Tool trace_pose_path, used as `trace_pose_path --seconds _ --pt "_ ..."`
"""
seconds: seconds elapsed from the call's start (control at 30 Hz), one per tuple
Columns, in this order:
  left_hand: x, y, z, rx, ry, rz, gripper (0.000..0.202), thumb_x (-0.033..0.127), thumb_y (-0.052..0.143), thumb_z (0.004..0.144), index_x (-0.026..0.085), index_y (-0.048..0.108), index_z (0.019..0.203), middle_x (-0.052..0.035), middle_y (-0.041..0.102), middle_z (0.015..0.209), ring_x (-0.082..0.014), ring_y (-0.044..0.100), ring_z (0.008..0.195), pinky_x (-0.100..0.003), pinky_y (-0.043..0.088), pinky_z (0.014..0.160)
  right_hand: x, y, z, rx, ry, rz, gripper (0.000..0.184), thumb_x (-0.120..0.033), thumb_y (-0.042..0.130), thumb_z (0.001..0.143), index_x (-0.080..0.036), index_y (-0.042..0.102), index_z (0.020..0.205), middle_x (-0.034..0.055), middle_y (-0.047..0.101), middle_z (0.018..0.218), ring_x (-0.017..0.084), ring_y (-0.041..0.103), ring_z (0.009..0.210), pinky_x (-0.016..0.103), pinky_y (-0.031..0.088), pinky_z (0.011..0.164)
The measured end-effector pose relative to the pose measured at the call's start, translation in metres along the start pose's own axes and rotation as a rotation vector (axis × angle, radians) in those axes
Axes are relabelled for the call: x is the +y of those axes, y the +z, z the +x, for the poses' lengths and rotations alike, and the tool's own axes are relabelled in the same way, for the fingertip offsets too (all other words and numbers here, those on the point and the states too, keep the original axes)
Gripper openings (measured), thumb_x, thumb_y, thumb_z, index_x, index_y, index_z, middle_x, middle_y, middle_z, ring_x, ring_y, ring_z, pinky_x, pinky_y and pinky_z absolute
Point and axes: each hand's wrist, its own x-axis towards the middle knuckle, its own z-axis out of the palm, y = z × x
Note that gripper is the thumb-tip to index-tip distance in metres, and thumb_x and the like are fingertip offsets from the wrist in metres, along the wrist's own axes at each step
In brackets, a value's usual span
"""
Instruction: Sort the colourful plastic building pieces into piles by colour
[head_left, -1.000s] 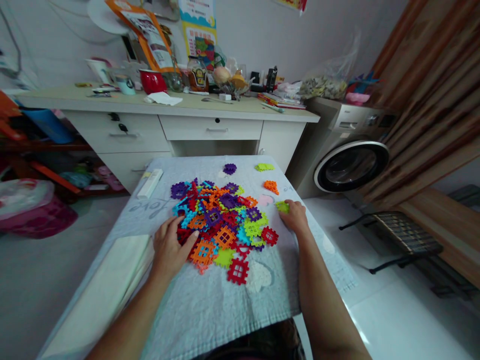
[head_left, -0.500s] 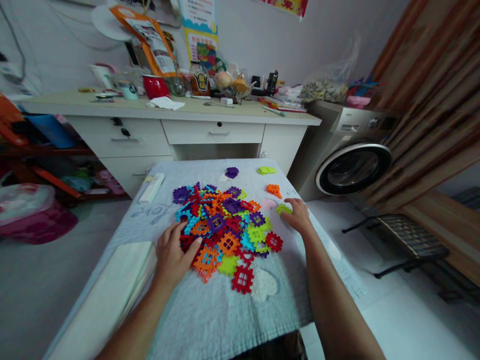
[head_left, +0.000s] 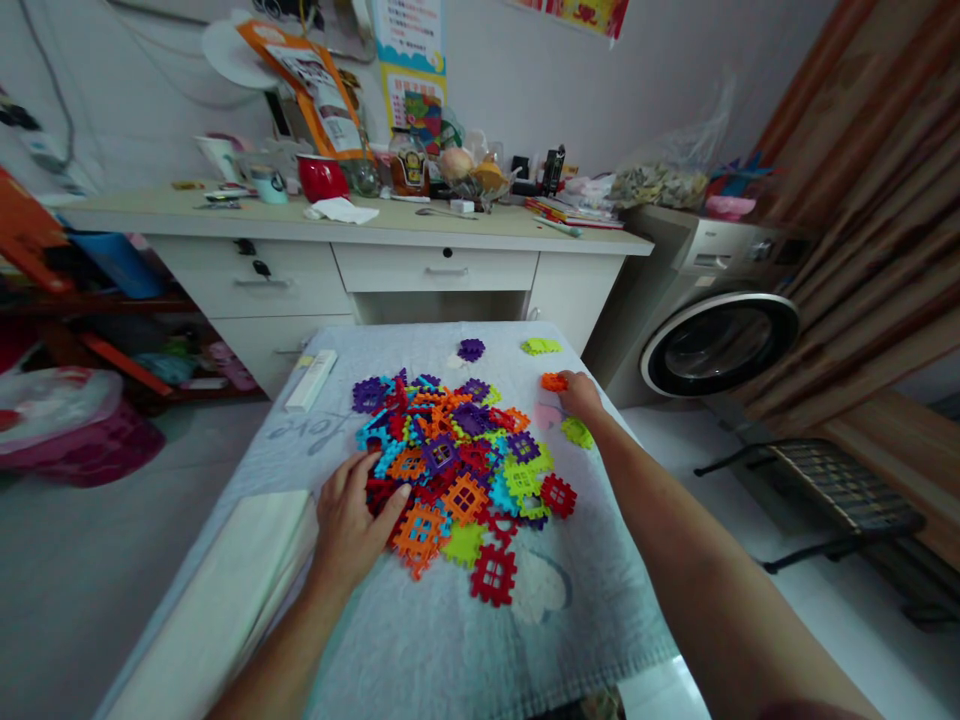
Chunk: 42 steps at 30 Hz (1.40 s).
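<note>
A heap of plastic interlocking building pieces (head_left: 439, 455) in purple, red, orange, green and blue lies on the cloth-covered table (head_left: 420, 640). My left hand (head_left: 356, 520) rests at the heap's left edge, thumb spread from the fingers, around dark red pieces that it partly hides. Over at the right, the fingers of my right hand (head_left: 581, 397) are closed on an orange building piece (head_left: 553, 382), whose right end they cover. Just below that hand lies a lime green piece (head_left: 577, 432). Farther back are more green pieces (head_left: 541, 346) and a purple piece (head_left: 471, 349).
A folded white cloth (head_left: 225, 590) lies along the table's left side, with a white narrow box (head_left: 311, 380) beyond it. Behind the table stands a cluttered white counter (head_left: 442, 265). A washing machine (head_left: 712, 320) and a woven stool (head_left: 840, 490) are on the right.
My right hand has moved from the lime green piece up and back to the orange piece and closed on it. My left hand has stayed at the heap. The camera view has shifted slightly.
</note>
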Motion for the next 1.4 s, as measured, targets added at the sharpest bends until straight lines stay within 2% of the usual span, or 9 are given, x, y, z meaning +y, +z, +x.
trace_pose_path --seconds 0.27,0.43,0.57,0.67,0.8,1.0,1.17,1.33,1.4 --pt "0.000 -0.001 -0.001 -0.007 0.003 0.010 0.056 0.055 0.052 0.085 0.020 0.049 0.129 -0.0125 0.052 0.130 -0.0310 0.048 0.123 -0.051 0.038 0.106 0.008 0.001 0.015 0.059 -0.076 0.073 0.043 -0.014 0.047 0.088 -0.020 0.063 0.128 0.0135 0.062 0.119 0.024 0.059 0.110 0.032 0.041 0.097" --pt "0.002 -0.002 0.000 -0.013 -0.009 0.006 0.056 0.055 0.052 0.085 0.019 0.050 0.128 -0.0129 0.053 0.129 -0.0314 0.049 0.122 -0.051 0.038 0.105 0.019 -0.015 0.001 0.131 -0.073 0.147 0.052 -0.015 0.061 0.080 -0.018 0.057 0.131 0.0151 0.059 0.121 0.024 0.059 0.108 0.035 0.043 0.098" --pt "0.002 -0.001 0.000 -0.016 -0.011 0.009 0.056 0.055 0.052 0.085 0.019 0.051 0.128 -0.0138 0.053 0.129 -0.0324 0.049 0.122 -0.052 0.039 0.104 0.031 -0.030 -0.037 -0.052 -0.105 0.160 0.048 -0.032 0.069 0.080 -0.016 0.059 0.124 0.0120 0.063 0.107 0.021 0.063 0.093 0.033 0.048 0.087" --pt "0.001 -0.001 0.000 -0.015 0.001 0.011 0.056 0.054 0.052 0.085 0.019 0.050 0.128 -0.0137 0.053 0.129 -0.0321 0.049 0.123 -0.052 0.038 0.105 0.035 -0.031 -0.067 -0.204 -0.097 0.090 0.063 -0.041 0.074 0.074 -0.016 0.055 0.129 0.0134 0.062 0.111 0.022 0.063 0.095 0.032 0.048 0.084" --pt "0.001 0.000 -0.001 -0.008 -0.005 -0.001 0.055 0.054 0.053 0.084 0.020 0.050 0.128 -0.0130 0.053 0.129 -0.0314 0.048 0.123 -0.051 0.038 0.105 0.031 -0.025 -0.087 -0.187 -0.107 0.017 0.061 -0.037 0.071 0.076 -0.014 0.055 0.130 0.0160 0.058 0.120 0.024 0.060 0.106 0.031 0.045 0.090" --pt "0.003 -0.002 0.000 -0.016 -0.028 -0.041 0.054 0.052 0.056 0.083 0.021 0.050 0.128 -0.0120 0.053 0.128 -0.0300 0.048 0.123 -0.051 0.037 0.107 0.029 -0.015 -0.088 -0.037 -0.065 0.065 0.058 -0.034 0.069 0.077 -0.014 0.055 0.130 0.0155 0.059 0.120 0.025 0.058 0.108 0.032 0.043 0.093" --pt "0.004 -0.004 0.002 -0.002 -0.045 -0.064 0.051 0.050 0.057 0.083 0.023 0.052 0.126 -0.0106 0.053 0.125 -0.0298 0.048 0.123 -0.051 0.036 0.107 0.027 -0.022 -0.096 0.084 -0.084 0.058 0.062 -0.037 0.073 0.075 -0.013 0.056 0.129 0.0176 0.057 0.122 0.029 0.055 0.115 0.038 0.040 0.099" --pt "0.003 -0.005 0.003 -0.006 -0.050 -0.052 0.049 0.049 0.057 0.082 0.022 0.054 0.123 -0.0109 0.052 0.126 -0.0299 0.049 0.123 -0.050 0.037 0.107 0.000 -0.033 -0.117 -0.088 -0.291 0.269 0.036 -0.034 0.067 0.081 -0.018 0.064 0.113 0.0095 0.065 0.107 0.019 0.063 0.089 0.030 0.048 0.081" --pt "0.002 -0.005 0.003 -0.001 -0.060 -0.033 0.049 0.050 0.057 0.082 0.022 0.055 0.122 -0.0111 0.051 0.127 -0.0306 0.048 0.123 -0.051 0.037 0.108 -0.014 -0.029 -0.124 -0.128 -0.385 0.319 0.033 -0.030 0.067 0.082 -0.017 0.064 0.112 0.0097 0.066 0.109 0.019 0.062 0.092 0.032 0.047 0.084"
